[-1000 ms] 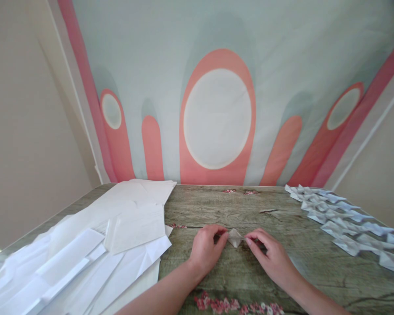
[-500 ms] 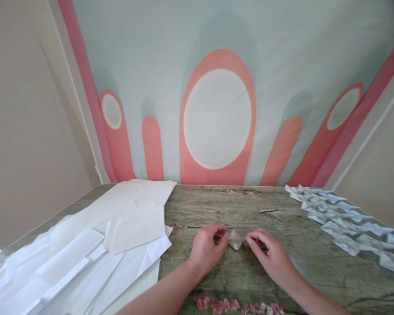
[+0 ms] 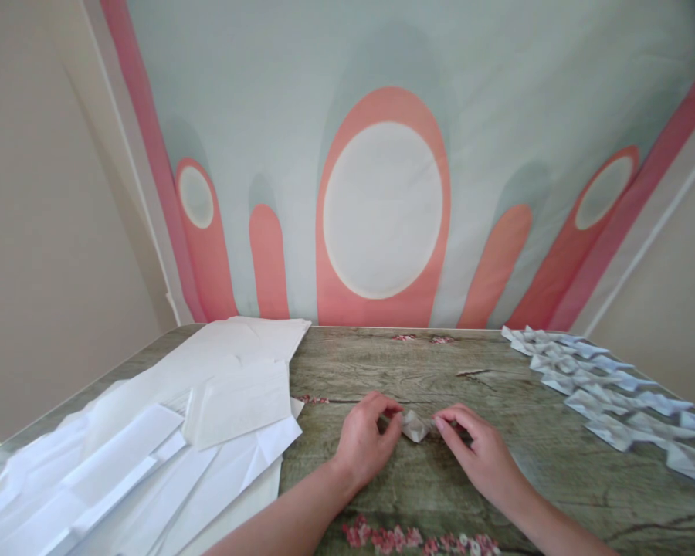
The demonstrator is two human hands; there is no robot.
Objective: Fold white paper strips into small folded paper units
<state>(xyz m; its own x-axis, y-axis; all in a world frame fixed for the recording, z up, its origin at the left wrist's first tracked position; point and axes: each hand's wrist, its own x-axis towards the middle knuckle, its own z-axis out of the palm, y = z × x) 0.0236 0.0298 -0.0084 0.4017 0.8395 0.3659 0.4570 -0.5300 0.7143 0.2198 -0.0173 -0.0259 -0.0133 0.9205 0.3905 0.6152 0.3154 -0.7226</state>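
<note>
A small white origami paper boat hangs between my two hands just above the table, its folded middle showing. My left hand pinches its left tip between thumb and fingers. The opposite tip is held by my right hand in a similar pinch. Fingers cover both ends of the paper. Off to the right, rows of similar folded paper boats lie along the table edge.
Loose white paper sheets, some creased, are heaped across the left of the wood-patterned table. Behind the table's far edge hangs a pale green cloth with coral shapes.
The middle of the paper boat has tilted and changed shape slightly, looking less like a sharp diamond. Both hands keep their pinch in nearly the same place.
</note>
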